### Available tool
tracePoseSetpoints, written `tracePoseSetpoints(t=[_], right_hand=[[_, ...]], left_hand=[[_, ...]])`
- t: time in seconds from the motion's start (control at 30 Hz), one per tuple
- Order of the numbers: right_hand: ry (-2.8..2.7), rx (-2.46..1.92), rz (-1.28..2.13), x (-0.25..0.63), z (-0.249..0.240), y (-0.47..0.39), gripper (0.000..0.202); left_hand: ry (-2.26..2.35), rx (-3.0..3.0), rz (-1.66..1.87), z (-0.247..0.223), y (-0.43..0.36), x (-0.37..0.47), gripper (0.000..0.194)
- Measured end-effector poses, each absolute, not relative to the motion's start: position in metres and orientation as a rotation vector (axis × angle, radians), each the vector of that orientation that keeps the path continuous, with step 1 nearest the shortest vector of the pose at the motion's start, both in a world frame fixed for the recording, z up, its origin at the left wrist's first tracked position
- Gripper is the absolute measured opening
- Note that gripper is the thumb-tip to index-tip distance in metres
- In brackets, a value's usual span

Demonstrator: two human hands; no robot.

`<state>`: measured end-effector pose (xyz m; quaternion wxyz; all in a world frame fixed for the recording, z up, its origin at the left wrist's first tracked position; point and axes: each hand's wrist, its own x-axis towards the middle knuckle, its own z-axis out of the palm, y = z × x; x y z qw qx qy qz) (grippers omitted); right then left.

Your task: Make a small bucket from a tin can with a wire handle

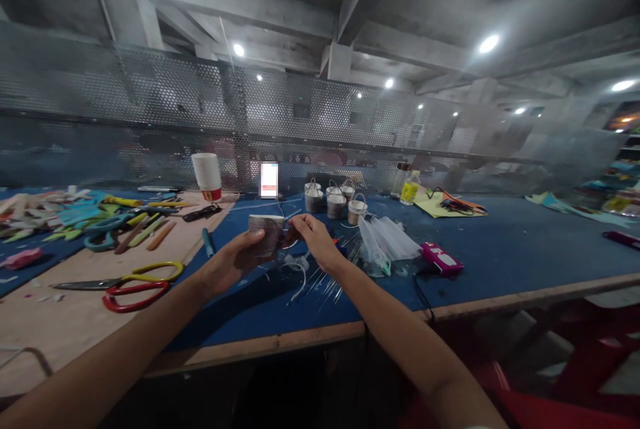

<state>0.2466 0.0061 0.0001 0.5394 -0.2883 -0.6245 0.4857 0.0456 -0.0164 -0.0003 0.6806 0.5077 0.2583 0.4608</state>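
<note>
My left hand [237, 252] is wrapped around a small paper cup [267, 232] with a grey-brown covering and a pale rim, held above the blue table. At the cup's right side, my right hand [315, 239] has its fingers pinched together; what lies between them is too small to make out. Just beyond stand several similar covered cups [336, 202] with thin looped handles. Under my right hand lie clear thin strands [333, 276] and a curved white strip [300, 286]. A clear plastic bag [387, 240] sits to their right.
Large scissors [140, 282] with yellow and red handles lie at left, near markers [145, 232] and paper scraps [35, 216]. A stack of white cups [207, 172] and a lit phone [269, 180] stand behind. Rightward are a magenta device [443, 260] and a yellow-labelled bottle [410, 189].
</note>
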Motion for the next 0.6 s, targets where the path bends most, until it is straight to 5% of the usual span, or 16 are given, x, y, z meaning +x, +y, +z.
tracePoseSetpoints(t=[0.43, 0.6], right_hand=[[-1.743, -0.739, 0.915, 0.2462, -0.0025, -0.003, 0.02], [-1.872, -0.782, 0.484, 0.2517, 0.0021, -0.002, 0.02]], left_hand=[[0.684, 1.138, 1.182, 0.006, -0.0187, 0.0506, 0.032], [0.707, 1.062, 1.211, 0.0042, -0.0155, 0.0475, 0.032]])
